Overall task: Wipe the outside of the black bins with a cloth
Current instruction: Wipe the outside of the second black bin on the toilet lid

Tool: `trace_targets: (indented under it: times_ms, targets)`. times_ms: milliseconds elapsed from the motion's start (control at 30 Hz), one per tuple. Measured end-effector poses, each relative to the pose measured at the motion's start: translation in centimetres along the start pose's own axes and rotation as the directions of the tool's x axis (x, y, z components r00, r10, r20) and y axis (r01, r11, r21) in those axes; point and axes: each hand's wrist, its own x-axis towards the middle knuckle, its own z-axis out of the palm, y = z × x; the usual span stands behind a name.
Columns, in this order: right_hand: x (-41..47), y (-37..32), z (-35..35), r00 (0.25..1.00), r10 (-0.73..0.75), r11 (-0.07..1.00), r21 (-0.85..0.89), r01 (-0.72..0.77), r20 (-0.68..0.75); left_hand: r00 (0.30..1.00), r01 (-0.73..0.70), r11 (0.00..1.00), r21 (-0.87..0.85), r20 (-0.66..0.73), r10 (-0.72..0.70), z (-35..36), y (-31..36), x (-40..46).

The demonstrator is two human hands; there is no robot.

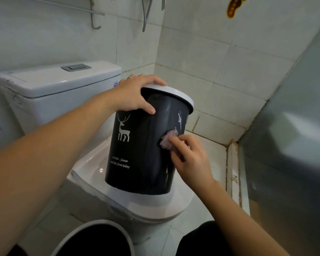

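A black bin with a white rim, a white deer print and white lettering stands tilted on the closed toilet lid. My left hand grips the bin's rim at the top, thumb on the outer wall. My right hand presses a small pinkish cloth against the bin's right side, fingers curled round it. A second black bin with a grey rim sits on the floor at the bottom edge, only its open top showing.
The white toilet cistern stands behind the bin at the left. Tiled walls close in at the back and right. A grey glass panel rises on the right. A metal rail and hose hang on the wall above.
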Motion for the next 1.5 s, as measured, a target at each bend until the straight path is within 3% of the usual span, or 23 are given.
trace_targets:
  times_ms: [167, 600, 733, 900, 1000, 1333, 1500]
  targets:
    - [-2.4, -0.3, 0.3, 0.972, -0.216, 0.976, -0.005, 0.217, 0.089, 0.999, 0.047, 0.998, -0.049, 0.008, -0.047, 0.0, 0.2, 0.0]
    - [-1.6, -0.4, 0.1, 0.979, -0.196, 0.98, 0.052, 0.193, 0.063, 0.999, 0.002, 0.96, -0.281, -0.05, -0.016, 0.2, -1.1, 0.8]
    - [-1.5, -0.1, -0.1, 0.978, -0.197, 0.98, 0.039, 0.195, 0.065, 1.0, 0.016, 0.982, -0.186, -0.012, -0.019, 0.1, -0.8, 1.3]
    - [-1.6, -0.1, 0.2, 0.989, -0.141, 0.989, 0.048, 0.139, 0.037, 0.997, 0.069, 0.991, 0.114, -0.042, -0.065, 1.1, 1.0, 2.4]
    - [-2.1, -0.3, 0.6, 0.991, -0.135, 0.99, 0.055, 0.133, 0.019, 0.998, 0.003, 0.978, 0.208, -0.066, 0.011, 2.2, 1.4, 2.6]
    - [-3.0, -0.4, 0.5, 0.983, -0.176, 0.984, 0.026, 0.175, 0.06, 0.996, 0.07, 0.997, 0.034, 0.043, -0.072, 1.3, 1.1, 2.4]
    - [-2.7, -0.2, -0.1, 0.983, -0.159, 0.987, -0.018, 0.161, 0.088, 0.996, 0.088, 0.996, 0.008, 0.025, -0.088, 1.4, 0.7, 2.4]
